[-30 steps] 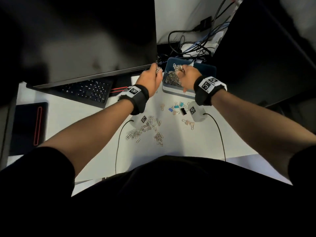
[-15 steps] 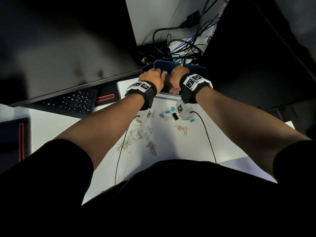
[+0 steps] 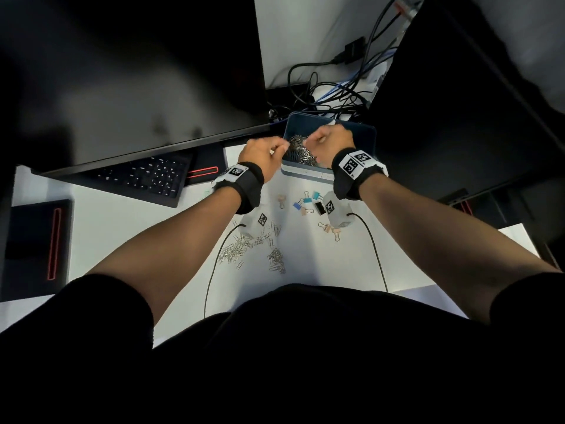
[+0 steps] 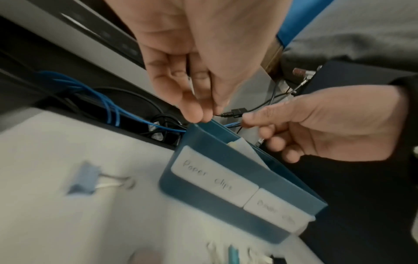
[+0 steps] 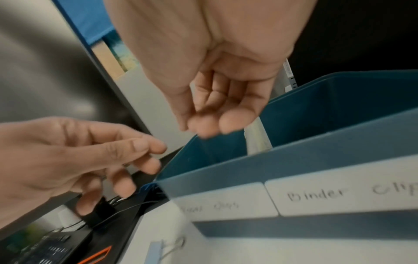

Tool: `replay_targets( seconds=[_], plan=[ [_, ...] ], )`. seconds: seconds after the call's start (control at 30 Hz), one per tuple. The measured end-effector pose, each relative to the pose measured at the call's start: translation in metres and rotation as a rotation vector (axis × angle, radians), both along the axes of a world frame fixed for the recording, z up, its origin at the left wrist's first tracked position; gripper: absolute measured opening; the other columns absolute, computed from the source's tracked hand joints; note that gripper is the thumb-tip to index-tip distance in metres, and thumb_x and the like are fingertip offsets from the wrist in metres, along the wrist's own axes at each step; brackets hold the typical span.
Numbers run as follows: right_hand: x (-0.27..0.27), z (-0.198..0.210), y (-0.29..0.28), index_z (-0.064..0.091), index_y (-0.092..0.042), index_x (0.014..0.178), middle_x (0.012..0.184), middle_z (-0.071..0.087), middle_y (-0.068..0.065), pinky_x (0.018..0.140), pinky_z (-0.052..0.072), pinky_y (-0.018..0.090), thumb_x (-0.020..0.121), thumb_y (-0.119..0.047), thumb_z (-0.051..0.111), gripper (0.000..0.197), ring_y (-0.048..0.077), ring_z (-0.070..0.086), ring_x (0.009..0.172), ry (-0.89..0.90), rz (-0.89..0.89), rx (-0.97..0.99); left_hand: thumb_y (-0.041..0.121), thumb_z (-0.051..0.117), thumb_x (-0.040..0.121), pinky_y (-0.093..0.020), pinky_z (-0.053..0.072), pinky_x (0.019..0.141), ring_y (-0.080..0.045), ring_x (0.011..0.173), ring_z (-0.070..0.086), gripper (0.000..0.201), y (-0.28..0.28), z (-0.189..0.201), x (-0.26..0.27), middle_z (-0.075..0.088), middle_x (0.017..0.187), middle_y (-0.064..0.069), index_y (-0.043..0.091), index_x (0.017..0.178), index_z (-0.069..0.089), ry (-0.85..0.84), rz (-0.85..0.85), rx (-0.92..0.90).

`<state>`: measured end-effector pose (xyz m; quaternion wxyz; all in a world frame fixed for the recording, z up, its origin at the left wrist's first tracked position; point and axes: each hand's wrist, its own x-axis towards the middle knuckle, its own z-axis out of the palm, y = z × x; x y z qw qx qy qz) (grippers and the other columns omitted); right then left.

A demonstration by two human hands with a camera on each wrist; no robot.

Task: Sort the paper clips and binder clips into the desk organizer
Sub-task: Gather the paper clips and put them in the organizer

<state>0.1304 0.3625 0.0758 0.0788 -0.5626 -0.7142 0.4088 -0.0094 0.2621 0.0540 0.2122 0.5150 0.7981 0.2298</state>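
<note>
The blue desk organizer (image 3: 362, 131) stands at the back of the white desk, labelled "Paper clips" (image 4: 212, 176) and "Binder clips" (image 5: 339, 192). A heap of silver paper clips (image 3: 301, 151) fills its left compartment. My left hand (image 3: 282, 146) hovers at the organizer's left rim with fingertips together (image 4: 194, 114). My right hand (image 3: 312, 139) hangs over the same compartment, fingers loosely curled (image 5: 208, 126). I see nothing in either hand. Loose paper clips (image 3: 244, 249) and coloured binder clips (image 3: 308, 203) lie on the desk under my wrists.
A monitor (image 3: 137, 87) and a black keyboard (image 3: 146, 179) lie to the left. Tangled cables (image 3: 330, 96) sit right behind the organizer. A dark panel (image 3: 458, 117) rises to the right. Two thin black cords (image 3: 211, 280) run across the desk.
One second ago both hands held bunches of paper clips above the organizer. They dipped into it, and now they are lifted just over its rim with no clips showing in them.
</note>
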Motion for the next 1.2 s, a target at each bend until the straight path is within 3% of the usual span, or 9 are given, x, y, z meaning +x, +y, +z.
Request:
replay_targets(
  seconds=[0.1, 0.23, 0.3, 0.4, 0.53, 0.63, 0.77, 1.0, 1.2],
  plan=[
    [0.007, -0.001, -0.026, 0.066, -0.022, 0.081, 0.083, 0.066, -0.001, 0.075, 0.054, 0.029, 0.082, -0.042, 0.068, 0.020, 0.016, 0.062, 0.075, 0.018, 0.092, 0.034, 0.032, 0.042, 0.096, -0.030, 0.050, 0.081, -0.022, 0.093, 0.064, 0.027, -0.047, -0.008, -0.005, 0.068, 0.109, -0.001, 0.025, 0.108, 0.065, 0.089, -0.028, 0.000],
    [0.012, -0.019, -0.077, 0.065, -0.025, 0.085, 0.101, 0.066, 0.001, 0.083, 0.054, 0.036, 0.086, -0.042, 0.063, 0.018, 0.022, 0.064, 0.093, -0.101, 0.402, -0.014, -0.001, 0.040, 0.087, -0.041, 0.039, 0.107, -0.026, 0.133, 0.038, 0.057, -0.114, -0.049, -0.011, 0.044, 0.145, -0.005, 0.024, 0.138, 0.044, 0.226, -0.224, -0.351],
    [0.010, -0.035, -0.101, 0.064, -0.026, 0.112, 0.119, 0.062, 0.004, 0.094, 0.051, 0.038, 0.090, -0.026, 0.059, 0.023, 0.026, 0.061, 0.110, -0.206, 0.547, -0.027, -0.011, 0.038, 0.078, -0.039, 0.020, 0.117, -0.023, 0.147, 0.012, 0.080, -0.135, -0.063, -0.008, 0.014, 0.159, -0.001, 0.024, 0.149, 0.022, 0.216, -0.269, -0.539],
    [0.013, -0.055, -0.136, 0.033, -0.024, 0.146, 0.146, 0.034, 0.008, 0.106, 0.043, 0.041, 0.087, 0.000, 0.048, 0.066, 0.029, 0.039, 0.134, -0.419, 0.750, -0.092, -0.012, 0.035, 0.079, -0.043, 0.012, 0.119, -0.019, 0.148, -0.008, 0.086, -0.160, -0.074, 0.007, -0.009, 0.160, 0.001, 0.026, 0.151, 0.007, 0.155, -0.302, -0.641],
    [0.019, -0.066, -0.164, 0.030, -0.014, 0.147, 0.143, 0.032, 0.012, 0.103, 0.044, 0.044, 0.081, 0.001, 0.054, 0.072, 0.030, 0.035, 0.131, -0.454, 0.942, 0.066, -0.006, 0.034, 0.087, -0.041, 0.018, 0.118, -0.019, 0.149, -0.004, 0.073, -0.186, -0.074, 0.026, -0.002, 0.161, 0.000, 0.025, 0.150, 0.016, 0.162, -0.347, -0.583],
    [0.022, -0.069, -0.169, 0.033, -0.019, 0.146, 0.145, 0.035, 0.009, 0.108, 0.040, 0.042, 0.083, 0.001, 0.053, 0.069, 0.028, 0.038, 0.132, -0.398, 1.035, -0.006, 0.002, 0.036, 0.093, -0.037, 0.023, 0.118, -0.019, 0.146, 0.017, 0.059, -0.203, -0.075, 0.020, 0.019, 0.158, 0.001, 0.027, 0.146, 0.031, 0.129, -0.368, -0.437],
    [0.029, -0.068, -0.154, 0.035, -0.022, 0.147, 0.149, 0.034, 0.004, 0.113, 0.034, 0.036, 0.083, 0.002, 0.051, 0.070, 0.023, 0.035, 0.137, -0.287, 0.909, -0.056, 0.027, 0.041, 0.088, -0.043, 0.037, 0.108, -0.028, 0.133, 0.040, 0.051, -0.221, -0.077, -0.006, 0.042, 0.147, -0.005, 0.021, 0.138, 0.045, 0.189, -0.288, -0.217],
    [0.001, -0.062, -0.150, 0.013, -0.016, 0.153, 0.162, 0.008, -0.001, 0.119, 0.024, 0.038, 0.081, 0.006, 0.050, 0.085, 0.020, 0.009, 0.149, -0.406, 0.957, 0.022, 0.021, 0.042, 0.093, -0.044, 0.047, 0.091, -0.031, 0.122, 0.039, 0.052, -0.215, -0.070, -0.012, 0.035, 0.138, -0.011, 0.015, 0.143, 0.029, 0.221, -0.030, -0.529],
    [0.001, -0.072, -0.173, 0.031, -0.013, 0.147, 0.153, 0.031, 0.005, 0.108, 0.040, 0.043, 0.079, 0.005, 0.057, 0.075, 0.025, 0.029, 0.138, -0.409, 1.161, 0.095, 0.009, 0.047, 0.088, -0.045, 0.047, 0.094, -0.031, 0.117, 0.044, 0.055, -0.207, -0.084, 0.015, 0.037, 0.131, -0.009, 0.023, 0.140, 0.033, 0.046, -0.056, -0.488]
  ],
)
